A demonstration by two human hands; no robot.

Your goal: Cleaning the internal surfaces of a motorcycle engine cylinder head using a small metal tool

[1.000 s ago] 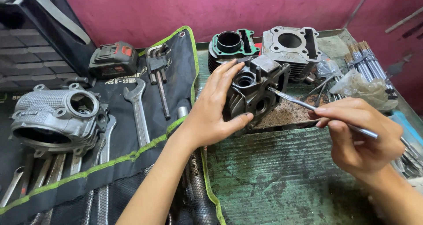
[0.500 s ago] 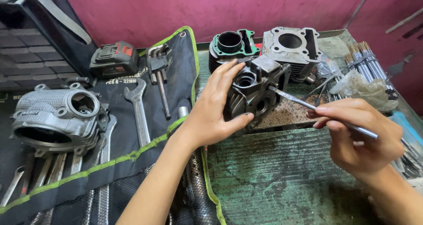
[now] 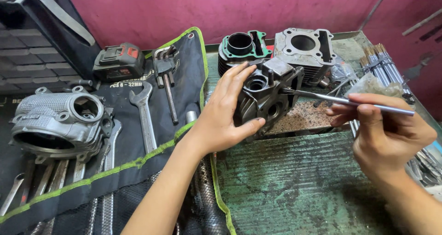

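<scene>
While the left hand (image 3: 225,120) wraps around its near side, a dark grey cylinder head (image 3: 267,94) stands tilted on the green, worn tabletop (image 3: 294,184). It is a cast metal block, grimy and dull, with a round port on top, another round opening low on its front face and short studs sticking up. The left fingers (image 3: 239,76) are spread over its top left edge and the thumb presses against its lower front. The right hand (image 3: 386,129) pinches a thin silver rod (image 3: 350,101) between thumb and fingers, held nearly level; the rod's tip touches the upper right side of the cylinder head. Under and just right of the block lies a rusty brown patch of grit.

Behind it stand two engine cylinders, a dark one with a green gasket (image 3: 241,46) and a lighter grey one (image 3: 306,46), side by side. At far right lies a bundle of thin metal rods (image 3: 382,60).

To the left, an open black tool roll with a green border (image 3: 184,60) holds a spanner (image 3: 143,115), a T-handled tool (image 3: 166,83) and more wrenches along its lower edge. A silver engine cover (image 3: 57,122) rests on the roll, and a black and red battery pack (image 3: 119,61) sits at its far end.
</scene>
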